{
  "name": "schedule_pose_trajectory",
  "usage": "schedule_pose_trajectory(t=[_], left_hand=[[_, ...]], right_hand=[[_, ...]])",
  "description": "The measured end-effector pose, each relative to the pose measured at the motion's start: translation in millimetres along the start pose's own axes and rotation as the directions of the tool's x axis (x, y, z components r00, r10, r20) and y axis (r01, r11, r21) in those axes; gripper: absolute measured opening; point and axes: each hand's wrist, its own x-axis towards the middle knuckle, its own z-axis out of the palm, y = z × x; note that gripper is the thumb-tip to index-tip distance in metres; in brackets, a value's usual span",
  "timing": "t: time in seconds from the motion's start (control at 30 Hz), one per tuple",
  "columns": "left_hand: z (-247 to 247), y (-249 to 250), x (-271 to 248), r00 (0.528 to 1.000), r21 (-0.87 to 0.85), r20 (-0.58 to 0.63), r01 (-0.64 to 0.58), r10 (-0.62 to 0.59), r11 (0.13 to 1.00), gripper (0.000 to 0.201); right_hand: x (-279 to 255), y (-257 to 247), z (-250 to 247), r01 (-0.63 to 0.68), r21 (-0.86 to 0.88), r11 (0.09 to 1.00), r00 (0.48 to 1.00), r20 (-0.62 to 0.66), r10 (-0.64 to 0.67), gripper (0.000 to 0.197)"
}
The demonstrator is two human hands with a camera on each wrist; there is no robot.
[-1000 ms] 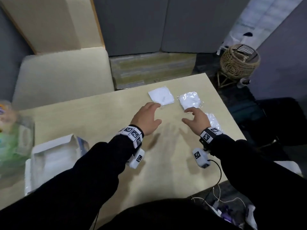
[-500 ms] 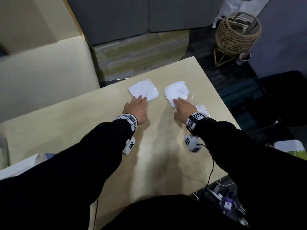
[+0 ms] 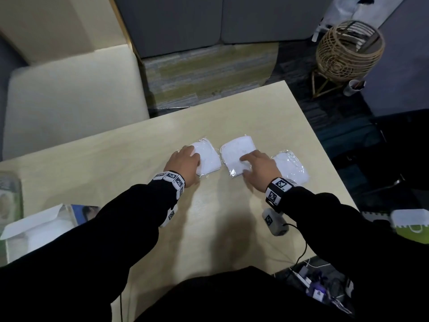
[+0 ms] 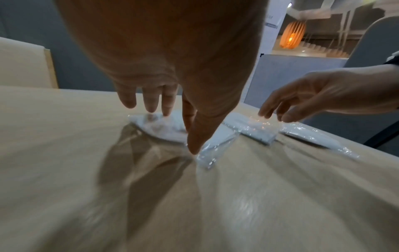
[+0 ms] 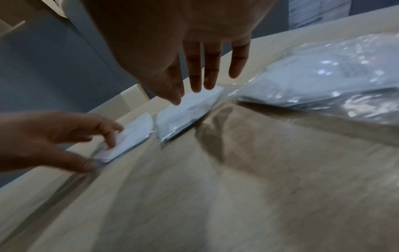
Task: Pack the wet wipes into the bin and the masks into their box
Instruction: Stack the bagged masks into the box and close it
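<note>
An open mask box (image 3: 44,231) is seen at the surface's (image 3: 232,240) left edge; the left hand (image 3: 184,165) is laid, fingers straight, on the left wrapped mask (image 3: 209,161); the right hand (image 3: 261,169), fingers apart, is pressed on the middle mask (image 3: 234,154); a third mask (image 3: 292,168) is left just right, near the edge.
</note>
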Motion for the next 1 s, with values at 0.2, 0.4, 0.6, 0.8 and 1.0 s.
schedule_pose_trajectory(t=[0.2,0.4,0.6,0.8,1.0], left_hand=[[9.6,-7.7,-23.2,0.976,-0.052,-0.138,0.161,-0.167,0.986,0.061],[24.2,-20.8,-42.4,0.928,-0.446,-0.023,0.323,-0.372,0.835,0.109],[21.8,-29.7,-52.9,0.786,-0.682,0.123,0.51,-0.606,0.524,0.101],[4.7,-42.7,-51.7,0.693,-0.987,0.054,0.147,-0.719,0.067,0.078],[-2.9,7.9,-22.3,0.854,-0.987,0.045,0.119,-0.518,0.11,0.091]], right_hand=[[-2.3,21.7,-4.0,-0.096,-0.066,0.993,0.995,-0.009,0.095,0.035],[-13.1,6.3,15.9,-0.007,0.022,1.0,0.999,0.041,0.006,0.035],[-16.2,13.6,10.7,0.035,0.065,0.997,0.995,0.091,-0.041,0.03],[-17.6,37.6,-2.9,-0.033,0.143,0.989,0.995,-0.091,0.047,0.034],[-18.9,53.3,-2.2,-0.157,0.194,0.968,0.98,-0.095,0.178,0.04]])
